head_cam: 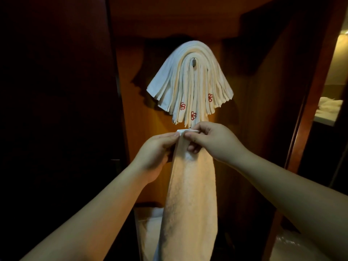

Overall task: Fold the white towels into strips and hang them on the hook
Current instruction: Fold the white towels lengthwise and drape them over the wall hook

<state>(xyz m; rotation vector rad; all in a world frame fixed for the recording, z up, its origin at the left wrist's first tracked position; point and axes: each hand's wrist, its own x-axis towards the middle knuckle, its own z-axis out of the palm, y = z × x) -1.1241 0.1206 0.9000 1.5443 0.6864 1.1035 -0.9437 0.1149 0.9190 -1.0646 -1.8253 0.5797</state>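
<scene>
both hands (188, 143) pinching towel strip (190, 194)

No readable text; hung towels (190, 80) bear only red flower emblems.

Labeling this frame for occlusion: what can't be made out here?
- Hook, head view: only its tip shows; hanging towels drape over the rest.
- Held towel: lower end cut off by the bottom edge.
- Its top edge: partly covered by left hand and right hand.
- Left side: too dark.

A dim hotel room: wood-panelled wall (244, 110), monogrammed towels (190, 81) (red emblems).
</scene>
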